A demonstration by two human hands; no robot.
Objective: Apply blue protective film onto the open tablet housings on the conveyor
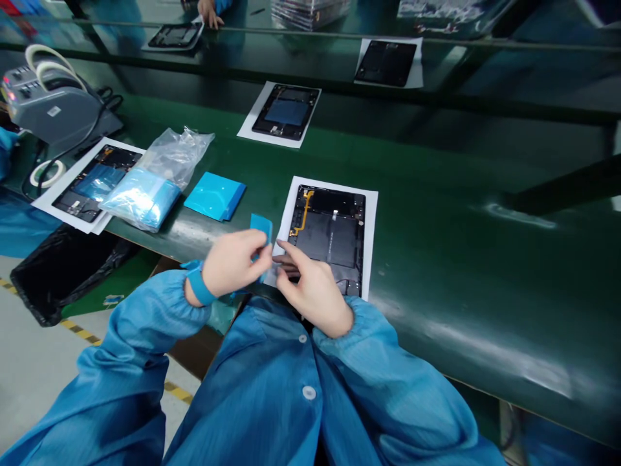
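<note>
Between the thumb and fingers of my left hand [235, 259] is a blue film sheet [262, 224], its upper end standing above the fingers. My right hand [315, 285] is beside it with thumb and fingers apart, over the lower left of an opened tablet [332, 226]. The tablet shows a dark battery and a yellow flex cable [305, 212], and it lies on white paper [371, 220]. A stack of blue film sheets [213, 196] rests left of it on the bench. Beyond that is a clear plastic bag [155, 181] with more blue film inside.
Another opened tablet [284, 111] lies farther back on paper, and one [92, 184] is partly under the bag. A grey machine [58, 107] with cables and a tape roll [47, 173] are at left. A black-lined bin [63, 272] stands below the bench edge. Across the rail, a co-worker's hand [209, 13] touches a tablet.
</note>
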